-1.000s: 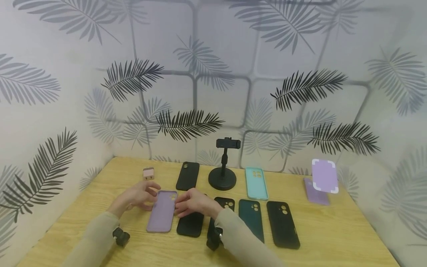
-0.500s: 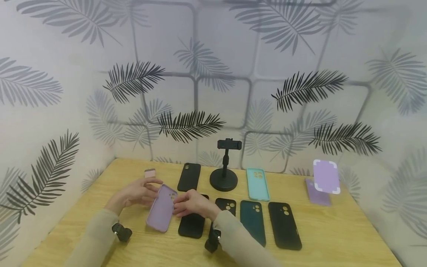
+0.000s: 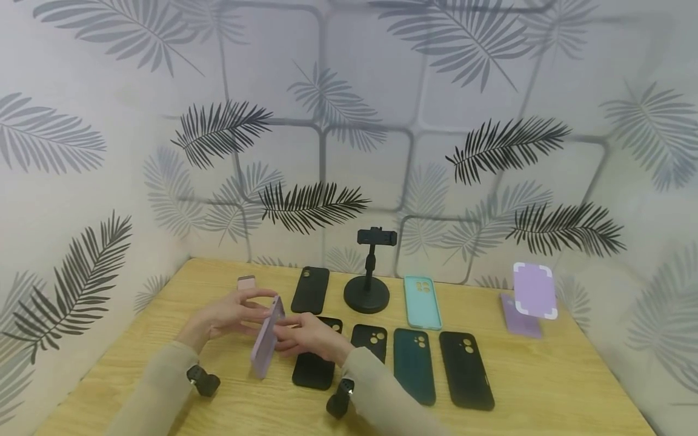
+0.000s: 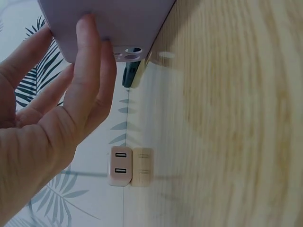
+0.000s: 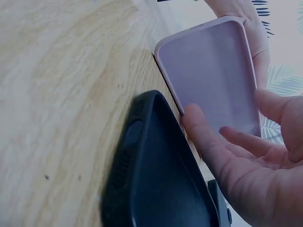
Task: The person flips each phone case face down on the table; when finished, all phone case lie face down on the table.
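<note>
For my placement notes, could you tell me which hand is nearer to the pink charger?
Left. The left hand holds the lilac case just in front of the charger; the right hand is on the case's far side.

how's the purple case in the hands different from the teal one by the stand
The purple case is tipped up on its long edge, held between the left hand and right hand; the teal case lies flat and untouched. Purple sits at the front left, teal farther back. Both are soft phone cases with camera cutouts.
</note>
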Available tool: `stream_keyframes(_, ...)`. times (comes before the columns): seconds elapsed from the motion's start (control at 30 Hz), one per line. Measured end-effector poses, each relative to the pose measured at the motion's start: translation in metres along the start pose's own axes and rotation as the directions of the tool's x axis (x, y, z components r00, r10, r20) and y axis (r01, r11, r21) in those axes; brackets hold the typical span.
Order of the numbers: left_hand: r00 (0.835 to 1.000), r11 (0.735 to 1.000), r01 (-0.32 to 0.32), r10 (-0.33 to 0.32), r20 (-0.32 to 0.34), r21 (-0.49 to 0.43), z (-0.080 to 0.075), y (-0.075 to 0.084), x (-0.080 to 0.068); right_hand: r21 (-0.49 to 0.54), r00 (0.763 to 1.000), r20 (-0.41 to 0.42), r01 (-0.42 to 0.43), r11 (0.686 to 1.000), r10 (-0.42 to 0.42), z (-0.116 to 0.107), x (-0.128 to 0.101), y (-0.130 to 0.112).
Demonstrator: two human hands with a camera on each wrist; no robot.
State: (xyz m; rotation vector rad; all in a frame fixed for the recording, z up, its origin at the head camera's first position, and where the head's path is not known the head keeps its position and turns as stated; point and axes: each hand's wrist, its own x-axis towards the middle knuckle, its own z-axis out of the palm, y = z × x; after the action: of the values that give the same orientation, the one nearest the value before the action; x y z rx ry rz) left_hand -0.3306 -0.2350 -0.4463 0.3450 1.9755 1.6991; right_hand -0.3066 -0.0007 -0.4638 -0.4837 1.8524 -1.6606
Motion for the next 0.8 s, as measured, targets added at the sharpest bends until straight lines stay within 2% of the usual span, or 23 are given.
stream_keyframes(0.17,0.999,1.0,-0.004,0.004,0.038,-0.012,0.003,-0.003,0.002,0.042,1.0,0.016,0.014,0.999,-0.014,0.001,0.001,0.0)
stream_keyframes(0.3,0.998,1.0,0.015,-0.015,0.057,0.0,0.008,-0.005,0.003,0.067,1.0,0.01,0.023,0.997,-0.024,0.004,0.0,-0.002)
stream_keyframes(0.4,0.999,0.997,0.036,-0.037,0.021,0.066,0.011,-0.005,0.005,0.06,0.999,-0.023,0.033,0.998,-0.032,0.004,-0.001,-0.001)
stream_keyframes(0.5,0.998,0.989,0.054,-0.051,-0.026,0.136,0.013,-0.003,0.005,0.013,0.995,-0.097,0.02,1.0,-0.018,0.004,-0.003,0.0)
stream_keyframes(0.67,0.995,0.975,0.077,-0.063,-0.074,0.209,0.017,-0.001,0.007,-0.056,0.969,-0.247,-0.017,0.998,0.003,0.005,-0.006,0.001)
stream_keyframes(0.8,0.991,0.96,0.098,-0.07,-0.112,0.261,0.019,-0.003,0.006,-0.084,0.962,-0.271,-0.036,0.996,0.012,0.007,-0.008,0.002)
